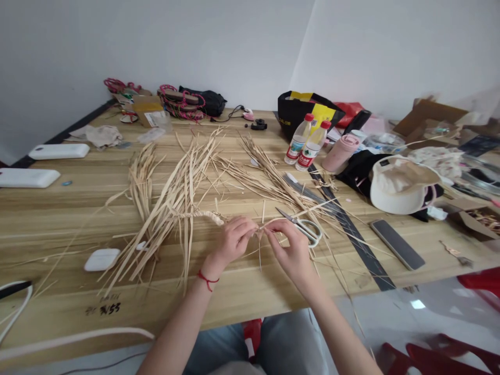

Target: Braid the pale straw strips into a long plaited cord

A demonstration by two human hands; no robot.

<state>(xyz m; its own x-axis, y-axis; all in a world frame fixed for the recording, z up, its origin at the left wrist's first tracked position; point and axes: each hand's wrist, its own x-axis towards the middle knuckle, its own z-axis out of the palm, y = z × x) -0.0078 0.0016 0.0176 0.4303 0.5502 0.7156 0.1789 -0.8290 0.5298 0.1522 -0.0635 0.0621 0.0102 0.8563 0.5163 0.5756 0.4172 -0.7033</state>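
Note:
Near the front of the table, my left hand (236, 238) pinches the working end of a braid of pale straw (205, 214). The braided length runs leftward from behind that hand and rests over loose straw strips (177, 190). Facing it, my right hand (288, 246) has thumb and forefinger closed on the straw strands at the same end. The fingertips of both hands are close together, with thin strands sticking out between and below them. A pair of scissors (309, 233) with pale handles lies just beyond my right hand, blades pointing left.
More straw (269, 177) spreads across the table's middle. Two water bottles (297, 140), a pink tumbler (341, 152), a white cap (402, 185) and a phone (397, 244) are on the right. A white earbud case (102, 259) and white devices (29, 177) lie left.

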